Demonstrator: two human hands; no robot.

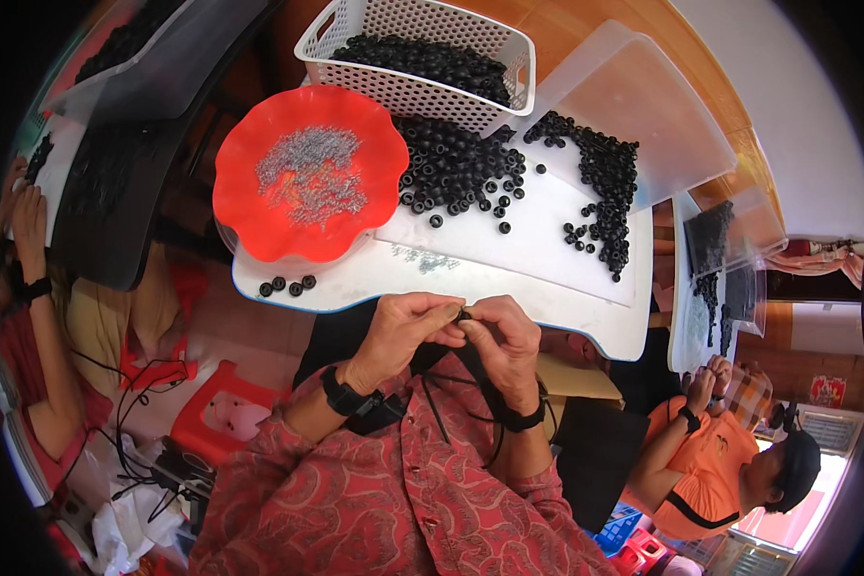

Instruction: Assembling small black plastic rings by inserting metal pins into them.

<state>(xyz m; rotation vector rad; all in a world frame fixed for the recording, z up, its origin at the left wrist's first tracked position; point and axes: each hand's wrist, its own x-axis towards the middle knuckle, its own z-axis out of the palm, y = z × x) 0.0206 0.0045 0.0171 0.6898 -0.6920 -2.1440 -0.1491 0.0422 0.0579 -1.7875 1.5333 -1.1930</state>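
L. hand (408, 326) & R. hand (505, 344) together before white table (355, 278), fingertips of both pinching one small blk. piece (465, 318), detail hidden. Progress (est.): one piece in work; four blk. rings (295, 288) set apart at table's L. end, poss. done; bulk remaining, i.e. central heap (451, 163), R. heap (610, 182), filled basket (394, 89), w/ silver bits (307, 173) plentiful in red dish (384, 182).

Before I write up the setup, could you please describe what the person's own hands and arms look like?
The left hand and right hand are ungloved. Each wrist has a black band: the left wristband carries a dark, blocky piece, and the right wristband looks slimmer. The red sleeves bear a paler, curling pattern.
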